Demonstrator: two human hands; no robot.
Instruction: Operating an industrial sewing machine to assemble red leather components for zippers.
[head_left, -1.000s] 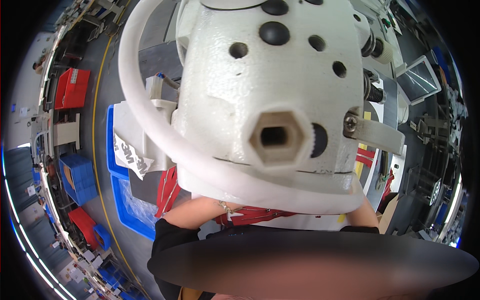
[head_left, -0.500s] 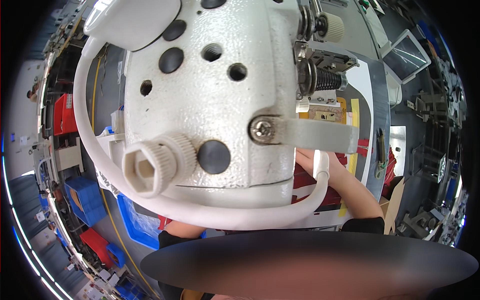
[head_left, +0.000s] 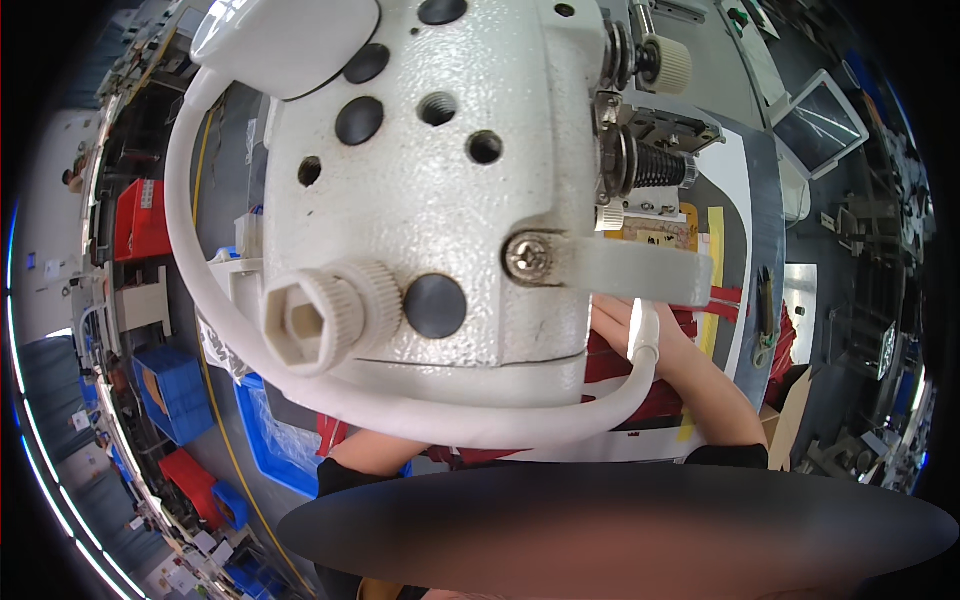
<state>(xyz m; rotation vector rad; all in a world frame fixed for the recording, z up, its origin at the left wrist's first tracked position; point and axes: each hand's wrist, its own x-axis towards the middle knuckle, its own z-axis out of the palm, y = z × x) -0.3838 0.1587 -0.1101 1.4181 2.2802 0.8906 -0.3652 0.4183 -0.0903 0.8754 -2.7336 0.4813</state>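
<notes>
A large white sewing machine head (head_left: 400, 200) fills the middle of the view and hides much of the work. To its right, my right hand (head_left: 615, 320) lies over red fabric (head_left: 660, 398), its visible fingers stretched out; the fingertips pass out of sight behind the machine. A white cable (head_left: 480, 428) loops across in front and covers part of that hand. My left forearm (head_left: 385, 452) comes in at the lower left beside another strip of red fabric (head_left: 330, 430), and its hand is hidden behind the machine.
A blue tray (head_left: 270, 440) with clear plastic stands at the lower left. Scissors (head_left: 764, 340) lie on the table's right side, near a heap of red pieces (head_left: 786, 340) and a cardboard box (head_left: 792, 410). A screen (head_left: 820, 120) stands at the upper right.
The machine and surroundings sit slightly further right in the view. My left forearm shows more and reaches further right under the cable. My right hand stays nearly in place on the red fabric.
</notes>
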